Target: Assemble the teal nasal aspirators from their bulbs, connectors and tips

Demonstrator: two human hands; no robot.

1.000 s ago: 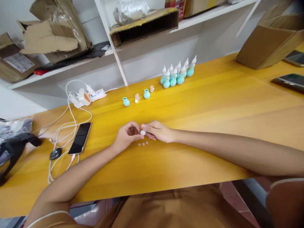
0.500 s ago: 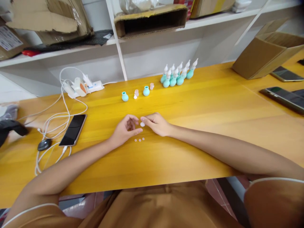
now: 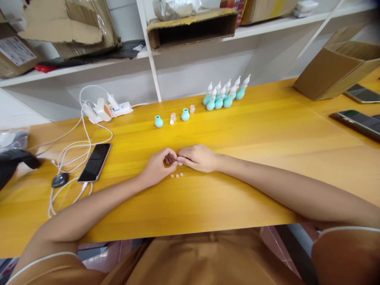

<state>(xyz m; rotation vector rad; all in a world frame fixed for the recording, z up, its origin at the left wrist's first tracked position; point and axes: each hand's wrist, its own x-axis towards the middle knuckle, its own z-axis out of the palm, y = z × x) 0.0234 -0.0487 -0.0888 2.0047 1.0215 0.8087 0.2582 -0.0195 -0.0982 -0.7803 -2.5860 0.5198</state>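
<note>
My left hand (image 3: 158, 168) and my right hand (image 3: 200, 158) meet over the middle of the table. A small white piece (image 3: 180, 163) shows under my right thumb, mostly covered, and my right fingers are closed on it. The left thumb and forefinger pinch together right beside it; what lies between them is hidden. Just below, several small pale discs (image 3: 177, 176) lie in a row. Farther back stand two open turquoise bulbs (image 3: 159, 122), two pinkish translucent collars (image 3: 192, 109) and a small white tip (image 3: 171, 122).
Several assembled turquoise bulbs with white nozzles (image 3: 219, 103) stand at the back. On the left are a phone (image 3: 95, 162), a black mouse (image 3: 59, 180), white cables and a power strip (image 3: 123, 109). A cardboard box (image 3: 329, 73) and more phones (image 3: 358, 124) sit right.
My hands have come together, and the left thumb and forefinger have closed into a pinch. The white piece is now more covered by my right hand. The view has shifted slightly.
</note>
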